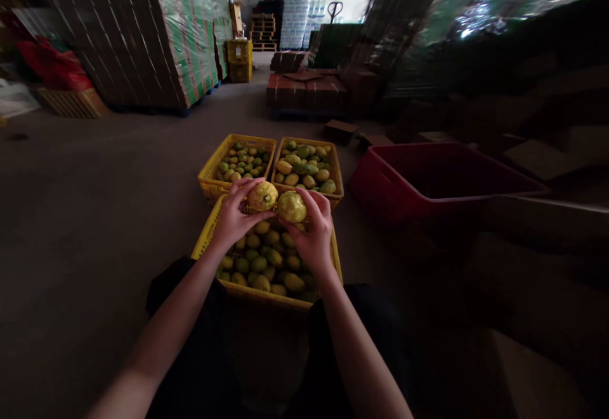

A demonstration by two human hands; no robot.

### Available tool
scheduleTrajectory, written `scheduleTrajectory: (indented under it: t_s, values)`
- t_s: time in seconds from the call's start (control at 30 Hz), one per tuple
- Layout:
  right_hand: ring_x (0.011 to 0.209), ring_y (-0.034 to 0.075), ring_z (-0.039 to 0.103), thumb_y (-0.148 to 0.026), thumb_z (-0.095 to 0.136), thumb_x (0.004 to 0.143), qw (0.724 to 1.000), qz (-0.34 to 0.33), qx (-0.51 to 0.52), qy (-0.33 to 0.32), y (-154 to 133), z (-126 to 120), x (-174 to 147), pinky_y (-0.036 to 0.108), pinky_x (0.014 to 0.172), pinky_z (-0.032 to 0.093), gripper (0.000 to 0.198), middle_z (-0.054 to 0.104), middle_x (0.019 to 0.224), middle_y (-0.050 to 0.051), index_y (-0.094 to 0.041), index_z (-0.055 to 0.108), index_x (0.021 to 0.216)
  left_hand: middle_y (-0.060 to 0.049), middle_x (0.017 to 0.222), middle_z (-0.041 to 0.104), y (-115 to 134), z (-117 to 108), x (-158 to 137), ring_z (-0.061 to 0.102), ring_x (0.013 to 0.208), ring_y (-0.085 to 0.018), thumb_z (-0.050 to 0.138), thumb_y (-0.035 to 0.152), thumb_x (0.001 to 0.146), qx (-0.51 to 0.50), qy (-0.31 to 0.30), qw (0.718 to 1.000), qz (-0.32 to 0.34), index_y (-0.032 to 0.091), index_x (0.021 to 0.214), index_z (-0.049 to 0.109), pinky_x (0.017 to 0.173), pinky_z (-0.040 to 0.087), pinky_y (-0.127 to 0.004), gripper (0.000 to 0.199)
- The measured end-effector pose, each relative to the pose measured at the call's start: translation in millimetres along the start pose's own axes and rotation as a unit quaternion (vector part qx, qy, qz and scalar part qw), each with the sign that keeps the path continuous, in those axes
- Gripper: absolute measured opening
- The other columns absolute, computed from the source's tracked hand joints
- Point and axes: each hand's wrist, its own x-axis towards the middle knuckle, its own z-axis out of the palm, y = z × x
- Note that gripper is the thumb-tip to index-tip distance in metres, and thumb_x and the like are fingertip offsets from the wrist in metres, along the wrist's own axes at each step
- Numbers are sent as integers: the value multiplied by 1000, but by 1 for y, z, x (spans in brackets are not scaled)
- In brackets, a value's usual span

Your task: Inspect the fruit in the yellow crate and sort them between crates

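My left hand (238, 211) is closed around a bumpy yellow fruit (262, 196), its darker stem end turned towards me. In my right hand (314, 223) is a second bumpy fruit (292, 207), yellow-green and knobbly, gripped between thumb and fingers. The two fruits are side by side, almost touching, above the far part of the near yellow crate (280, 299). Oval green and yellow fruits (259, 263) fill that crate, which stands between my legs; my hands and forearms hide part of it.
Beyond it stand a left yellow crate (209, 181) and a right yellow crate (339, 174), both holding similar fruit. A large red bin (385, 184) is to the right. Farther off are flat cartons (304, 92), a wrapped carton stack (185, 32) and stacked yellow crates (239, 60).
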Motion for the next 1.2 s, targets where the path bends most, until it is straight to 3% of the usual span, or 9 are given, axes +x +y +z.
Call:
scheduleTrajectory:
  t_s: [0.1,0.2,0.33,0.43,0.57,0.67,0.87,1.03,1.2]
  values:
    - [120,27,53,-22,80,66,997,41,62,-4,-1,2,-1,48,107,42,60,56,124,5,-33,62,123,-3,128,60,-4,1,-1,56,124,-25,90,21,54,-38,-23,999,-25,29,109,69,102,49,-33,60]
    - [111,23,59,-22,83,62,968,134,210,10,-3,4,-2,42,98,50,71,60,122,2,-33,55,126,-1,121,65,-8,2,-1,61,116,-23,87,22,58,-151,15,984,-91,31,111,64,93,54,-31,59]
    - [90,17,65,-22,79,63,880,276,385,25,-4,5,0,31,82,55,45,68,98,-3,-28,61,103,-4,114,69,-8,1,2,64,113,-26,76,33,70,-290,59,931,-212,27,115,61,88,56,-36,48]
    - [85,19,67,-28,70,67,831,336,444,12,0,6,4,32,75,58,23,70,88,-2,-25,64,89,-10,106,72,-5,1,4,69,98,-27,59,48,80,-357,28,886,-293,19,115,62,79,59,-38,45]
    - [73,20,69,-40,60,75,770,414,484,26,5,12,5,33,62,60,24,71,77,3,-21,65,87,-9,87,73,-6,6,3,70,70,-18,43,55,87,-416,-7,831,-368,17,112,63,64,58,-29,50]
    - [60,16,66,-43,60,77,711,452,537,57,7,19,3,25,48,55,27,71,74,1,-21,65,91,-6,74,71,-10,14,-1,68,66,-17,40,55,88,-433,2,819,-375,17,110,64,60,57,-26,51]
    - [57,15,63,-46,54,80,706,355,613,-8,7,23,-2,19,32,36,45,73,88,3,-23,63,118,-7,98,73,-15,23,-3,66,105,-22,46,47,87,-469,52,825,-311,20,114,65,71,57,-26,43]
    - [89,21,70,-49,58,76,705,335,624,42,9,18,-1,35,71,58,47,74,96,4,-28,63,118,-2,117,68,-13,17,5,62,112,-17,49,45,88,-468,39,840,-273,29,115,63,72,54,-21,35]
    - [115,21,65,-44,62,76,712,295,627,111,18,17,7,42,98,51,40,72,114,1,-32,63,115,0,120,68,-13,19,9,61,117,-18,56,45,85,-456,10,850,-265,33,117,63,88,54,-30,35]
